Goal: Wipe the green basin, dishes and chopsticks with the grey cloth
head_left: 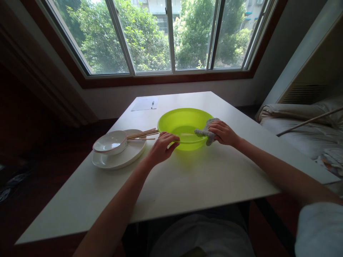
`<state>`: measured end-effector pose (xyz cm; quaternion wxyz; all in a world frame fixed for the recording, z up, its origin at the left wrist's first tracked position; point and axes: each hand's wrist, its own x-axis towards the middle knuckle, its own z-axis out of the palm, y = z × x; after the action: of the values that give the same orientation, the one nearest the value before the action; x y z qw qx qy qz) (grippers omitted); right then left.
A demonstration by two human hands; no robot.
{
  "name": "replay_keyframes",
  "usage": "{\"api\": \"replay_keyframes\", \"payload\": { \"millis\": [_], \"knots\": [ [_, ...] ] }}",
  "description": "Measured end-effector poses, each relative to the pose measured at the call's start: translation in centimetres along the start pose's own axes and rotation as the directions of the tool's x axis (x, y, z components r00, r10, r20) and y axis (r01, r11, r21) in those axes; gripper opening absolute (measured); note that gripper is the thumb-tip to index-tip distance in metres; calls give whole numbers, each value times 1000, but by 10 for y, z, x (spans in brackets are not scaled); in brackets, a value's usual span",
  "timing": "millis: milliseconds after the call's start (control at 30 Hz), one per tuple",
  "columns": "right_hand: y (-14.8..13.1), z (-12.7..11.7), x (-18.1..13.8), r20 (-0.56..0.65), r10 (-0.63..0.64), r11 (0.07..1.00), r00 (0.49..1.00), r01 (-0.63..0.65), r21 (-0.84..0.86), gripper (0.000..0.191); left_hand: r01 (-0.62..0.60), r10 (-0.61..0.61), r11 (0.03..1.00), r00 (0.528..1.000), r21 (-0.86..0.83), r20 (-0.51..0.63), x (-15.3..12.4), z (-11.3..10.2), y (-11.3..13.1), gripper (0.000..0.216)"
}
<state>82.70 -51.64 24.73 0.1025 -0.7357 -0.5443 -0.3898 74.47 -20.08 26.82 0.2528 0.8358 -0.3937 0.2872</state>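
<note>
A lime-green plastic basin stands in the middle of the white table. My left hand curls on the basin's near rim, fingers closed around a thin stick-like thing, probably a chopstick, that reaches across the rim into the basin. At the basin's right side my right hand grips a grey dishcloth over the rim.
Left of the basin a white bowl sits on a white plate, with wooden chopsticks lying across the plate. A paper sheet with a pen lies at the table's far edge. A bed is at the right.
</note>
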Motion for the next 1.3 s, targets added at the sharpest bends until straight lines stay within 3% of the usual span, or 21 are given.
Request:
{"api": "replay_keyframes", "payload": {
  "millis": [300, 667, 867, 1300],
  "knots": [
    [39, 6, -15, 35, -3, 999, 999, 2, 41, 35, -14, 14, 1000, 1000, -14, -10, 0, 1, -1, 9],
    [25, -2, -10, 72, 45, 999, 996, -46, 4, 32, 60, -63, 997, 996, -53, -59, -3, 0, -5, 10],
    [-9, 0, 5, 55, 37, 999, 998, -36, -26, 39, 77, -80, 995, 995, -59, -54, 0, 1, 0, 11],
    [-93, -5, 63, 150, 305, 920, 941, -250, -303, 32, 104, -105, 994, 994, -24, -42, 2, 0, 5, 14]
  ]
}}
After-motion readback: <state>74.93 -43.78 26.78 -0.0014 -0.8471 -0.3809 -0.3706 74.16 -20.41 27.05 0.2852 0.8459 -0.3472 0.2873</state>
